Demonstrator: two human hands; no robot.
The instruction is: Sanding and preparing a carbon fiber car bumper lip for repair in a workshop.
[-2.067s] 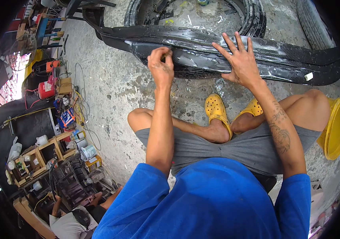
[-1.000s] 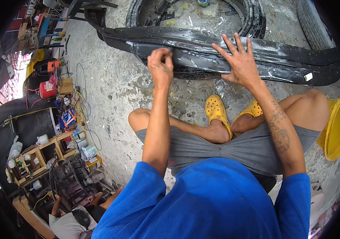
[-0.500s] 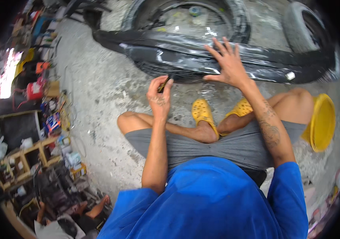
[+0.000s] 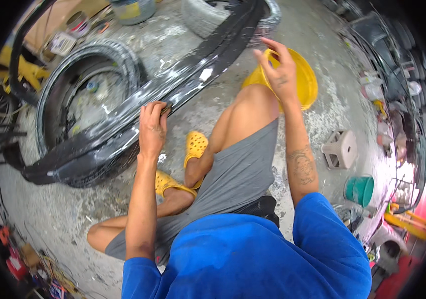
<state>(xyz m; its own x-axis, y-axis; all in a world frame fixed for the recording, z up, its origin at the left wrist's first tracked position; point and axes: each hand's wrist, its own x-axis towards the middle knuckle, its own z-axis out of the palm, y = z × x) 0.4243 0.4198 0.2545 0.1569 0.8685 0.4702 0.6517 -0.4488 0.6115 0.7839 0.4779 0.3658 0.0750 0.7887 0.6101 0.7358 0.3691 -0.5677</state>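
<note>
A long, glossy black carbon-patterned car body part (image 4: 208, 52) lies diagonally across tyres, with whitish wet streaks and a small white piece on it. My left hand (image 4: 153, 127) is at its near edge, fingers curled round a small dark pad (image 4: 166, 106). My right hand (image 4: 280, 74) is off the part, in the air over the yellow bucket (image 4: 305, 84), its fingers apart and loosely bent, with nothing seen in them. The bucket stands behind my bent right knee.
A tyre (image 4: 53, 89) lies at left, another (image 4: 200, 22) at the back. A grey stool (image 4: 340, 149) and green bucket (image 4: 357, 192) stand at right on the concrete floor (image 4: 48, 209). Paint pails (image 4: 130, 7), stacked dark parts and tools line the edges.
The view has swung right. My right hand has lifted off the black part and moved over the yellow bucket. My left hand still holds the small dark pad near the part.
</note>
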